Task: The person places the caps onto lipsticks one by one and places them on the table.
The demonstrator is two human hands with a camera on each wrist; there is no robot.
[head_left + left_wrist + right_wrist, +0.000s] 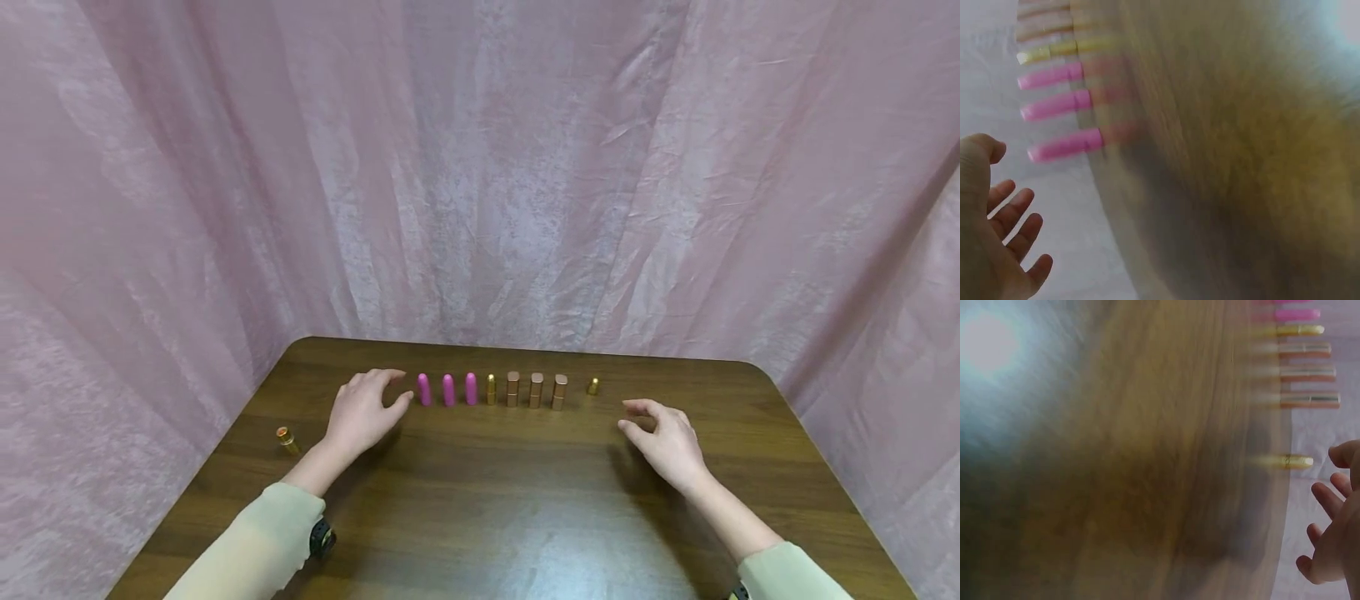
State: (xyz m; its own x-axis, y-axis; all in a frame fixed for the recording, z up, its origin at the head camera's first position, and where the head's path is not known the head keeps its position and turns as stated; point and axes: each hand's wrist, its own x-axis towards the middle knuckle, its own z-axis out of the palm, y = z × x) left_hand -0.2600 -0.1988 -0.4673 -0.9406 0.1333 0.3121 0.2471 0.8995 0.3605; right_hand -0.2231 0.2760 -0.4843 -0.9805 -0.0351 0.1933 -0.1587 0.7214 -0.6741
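Three pink lipsticks (448, 390), a slim gold lipstick (491, 389) and three rose-gold lipsticks (536, 390) stand upright in a row near the table's far edge. My left hand (365, 408) hovers just left of the pink end, thumb and fingers spread apart, touching nothing. A short gold tube (593, 387) stands a little right of the row. Farther right, my right hand (665, 438) is held above the table with a gap between thumb and fingers. In the right wrist view the gold tube (1297, 462) is nearest to that hand, apart from it.
A gold tube with a reddish top (287, 439) sits at the left of the brown wooden table (487, 517), beyond my left forearm. Pink curtains (525, 183) hang behind the table and on both sides. A dark band (322, 538) is on the left wrist.
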